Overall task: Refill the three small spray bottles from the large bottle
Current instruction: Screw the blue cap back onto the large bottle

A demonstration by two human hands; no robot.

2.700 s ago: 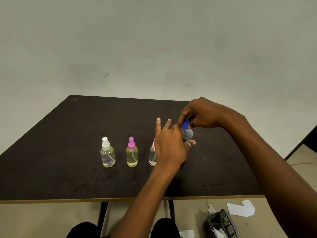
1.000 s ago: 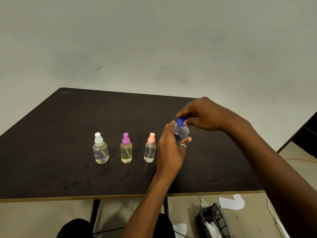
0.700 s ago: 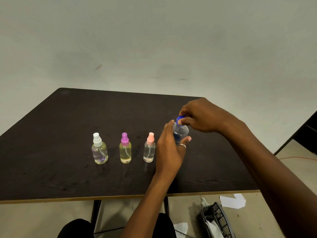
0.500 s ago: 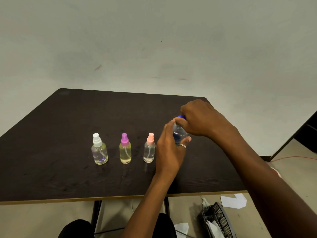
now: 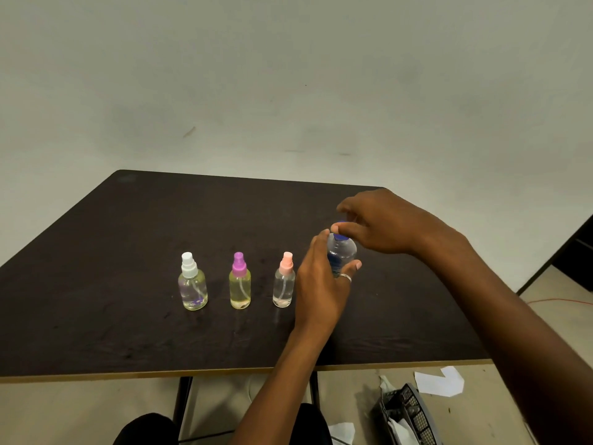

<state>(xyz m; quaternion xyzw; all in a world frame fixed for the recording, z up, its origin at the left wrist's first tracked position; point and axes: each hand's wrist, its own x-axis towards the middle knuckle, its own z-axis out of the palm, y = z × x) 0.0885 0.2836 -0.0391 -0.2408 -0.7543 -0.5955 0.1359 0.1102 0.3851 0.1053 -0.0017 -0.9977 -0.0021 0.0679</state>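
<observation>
Though half-hidden (left hand (image 5: 319,285)), large bottle (image 5: 342,249)

Table (image 5: 128,284): dark top with visible wood grain, matt with a faint sheen; front edge is a paler wood-coloured band.

White-capped spray bottle (image 5: 192,289), purple-capped spray bottle (image 5: 240,289), pink-capped spray bottle (image 5: 284,289): clear, smooth, glossy bodies, plastic or glass not determinable; caps look like matt plastic.

Large bottle (image 5: 341,252): clear glossy plastic; blue cap (image 5: 340,236) plastic.

Ring (image 5: 346,277): bright polished metal.

Wall (image 5: 288,75): matt, scuffed.

Basket (image 5: 414,412): dark plastic mesh.

Paper scrap (image 5: 439,382): white, matt.
</observation>
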